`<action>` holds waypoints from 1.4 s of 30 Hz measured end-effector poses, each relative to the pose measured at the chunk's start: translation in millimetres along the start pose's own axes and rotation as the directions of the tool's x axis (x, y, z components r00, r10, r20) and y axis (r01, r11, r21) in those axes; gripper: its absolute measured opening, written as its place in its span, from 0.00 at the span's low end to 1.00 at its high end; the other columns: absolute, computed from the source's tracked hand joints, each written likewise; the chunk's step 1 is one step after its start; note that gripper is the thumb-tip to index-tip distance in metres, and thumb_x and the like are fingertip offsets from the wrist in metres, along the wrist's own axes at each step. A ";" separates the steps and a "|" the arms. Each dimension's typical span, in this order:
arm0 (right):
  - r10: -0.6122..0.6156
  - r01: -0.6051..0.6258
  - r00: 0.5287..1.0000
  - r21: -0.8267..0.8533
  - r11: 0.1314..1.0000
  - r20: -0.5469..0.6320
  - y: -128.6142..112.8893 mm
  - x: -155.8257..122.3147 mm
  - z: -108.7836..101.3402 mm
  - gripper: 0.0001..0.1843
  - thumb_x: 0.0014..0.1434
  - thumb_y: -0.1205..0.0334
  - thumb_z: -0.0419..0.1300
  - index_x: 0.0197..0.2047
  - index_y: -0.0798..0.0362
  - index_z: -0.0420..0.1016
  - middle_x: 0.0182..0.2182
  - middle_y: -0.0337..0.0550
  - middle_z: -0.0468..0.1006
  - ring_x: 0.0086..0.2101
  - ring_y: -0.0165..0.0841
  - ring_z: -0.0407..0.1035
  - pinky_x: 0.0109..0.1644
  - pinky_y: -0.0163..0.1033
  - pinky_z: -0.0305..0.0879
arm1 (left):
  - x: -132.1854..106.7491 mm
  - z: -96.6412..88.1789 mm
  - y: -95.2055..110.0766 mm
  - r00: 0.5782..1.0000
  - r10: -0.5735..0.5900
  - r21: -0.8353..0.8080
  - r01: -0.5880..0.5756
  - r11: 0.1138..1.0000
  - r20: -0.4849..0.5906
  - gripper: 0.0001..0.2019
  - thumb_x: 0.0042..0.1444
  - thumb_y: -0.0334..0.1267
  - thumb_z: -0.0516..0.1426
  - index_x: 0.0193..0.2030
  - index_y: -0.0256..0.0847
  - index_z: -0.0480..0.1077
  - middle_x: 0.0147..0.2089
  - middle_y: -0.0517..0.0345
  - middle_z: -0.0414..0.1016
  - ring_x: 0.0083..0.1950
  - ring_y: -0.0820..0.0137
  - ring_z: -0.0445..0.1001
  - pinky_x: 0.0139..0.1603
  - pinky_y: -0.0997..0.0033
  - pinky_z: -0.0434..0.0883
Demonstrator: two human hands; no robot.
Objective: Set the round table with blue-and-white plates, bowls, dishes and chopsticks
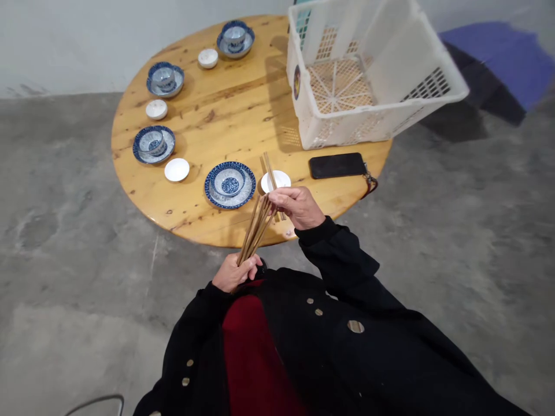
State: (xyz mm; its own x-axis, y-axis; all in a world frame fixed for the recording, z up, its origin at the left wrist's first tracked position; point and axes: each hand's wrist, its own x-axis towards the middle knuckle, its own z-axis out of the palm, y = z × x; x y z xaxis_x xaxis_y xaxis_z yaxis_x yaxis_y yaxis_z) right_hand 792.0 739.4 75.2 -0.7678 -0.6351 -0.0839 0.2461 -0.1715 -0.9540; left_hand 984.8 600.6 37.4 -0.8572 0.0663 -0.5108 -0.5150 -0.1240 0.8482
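Note:
A bundle of wooden chopsticks point(255, 230) slants up from my left hand point(236, 271), whose fingers are wrapped round its lower end. My right hand point(300, 207) is closed in a pinch at the bundle's upper ends; how many sticks it grips is hidden. Behind those fingers, a thin pair of chopsticks point(269, 167) crosses a small white dish point(282, 180) near the table's front edge. Just left of it, a blue-and-white plate point(210, 193) bears a matching bowl point(229, 180).
Along the left of the round wooden table point(225, 121) stand several plate-and-bowl sets, such as one plate point(137, 151), with small white dishes point(177, 170). A tall white plastic crate point(347, 124) occupies the right back. A black phone point(336, 166) with a strap lies before it.

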 end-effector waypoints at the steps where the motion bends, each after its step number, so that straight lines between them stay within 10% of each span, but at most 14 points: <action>1: 0.002 -0.002 1.000 -0.021 1.000 0.000 3.0 0.6 1.7 0.21 0.46 0.42 0.72 0.28 0.54 0.83 0.21 0.40 0.77 0.23 0.29 0.70 0.27 0.35 0.67 | -3.1 -1.5 -2.5 1.000 -0.003 0.009 0.003 1.000 -0.009 0.24 0.57 0.58 0.56 0.38 0.33 0.70 0.21 0.64 0.67 0.16 0.82 0.51 0.18 0.77 0.47; 9: -0.168 0.135 0.975 -0.215 0.967 -0.144 1.1 4.7 44.1 0.14 0.49 0.51 0.69 0.24 0.53 0.81 0.19 0.39 0.76 0.21 0.29 0.67 0.27 0.36 0.66 | -19.7 -31.5 -10.6 0.999 0.038 -0.001 -0.038 0.999 -0.014 0.23 0.56 0.58 0.57 0.38 0.34 0.70 0.20 0.65 0.66 0.16 0.82 0.51 0.18 0.76 0.48; 16: -0.377 0.274 0.886 -0.352 0.895 -0.268 -15.9 26.3 114.6 0.14 0.56 0.51 0.64 0.28 0.53 0.80 0.23 0.39 0.78 0.23 0.29 0.69 0.28 0.36 0.68 | -58.4 -103.3 -7.2 0.994 0.105 0.063 -0.104 0.993 -0.019 0.21 0.57 0.56 0.57 0.36 0.35 0.71 0.19 0.65 0.65 0.17 0.81 0.53 0.20 0.77 0.51; 28: -0.801 0.462 0.332 -0.654 0.599 -0.499 -23.1 42.0 203.6 0.11 0.63 0.60 0.60 0.32 0.54 0.80 0.25 0.45 0.79 0.23 0.32 0.72 0.24 0.37 0.64 | -122.8 -234.5 -36.9 0.986 0.134 -0.092 -0.143 0.985 -0.094 0.26 0.55 0.62 0.57 0.34 0.35 0.70 0.15 0.68 0.59 0.16 0.81 0.51 0.18 0.77 0.48; 42: -0.759 0.242 0.622 -0.875 0.419 -0.192 63.6 109.4 254.2 0.14 0.66 0.52 0.57 0.36 0.50 0.79 0.32 0.48 0.81 0.35 0.39 0.77 0.44 0.45 0.73 | -67.9 -291.9 -14.3 0.975 0.130 -0.139 -0.156 0.978 -0.178 0.26 0.54 0.62 0.59 0.34 0.35 0.71 0.14 0.71 0.56 0.14 0.82 0.48 0.17 0.78 0.47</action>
State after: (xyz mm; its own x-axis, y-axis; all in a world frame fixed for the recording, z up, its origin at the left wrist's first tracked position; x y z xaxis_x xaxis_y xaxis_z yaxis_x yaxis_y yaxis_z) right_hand 874.0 467.6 78.6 -0.7779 -0.1199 0.6169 -0.6000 0.4336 -0.6724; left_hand 1052.5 308.9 18.9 -0.9016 -0.1280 -0.4132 -0.3694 -0.2693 0.8894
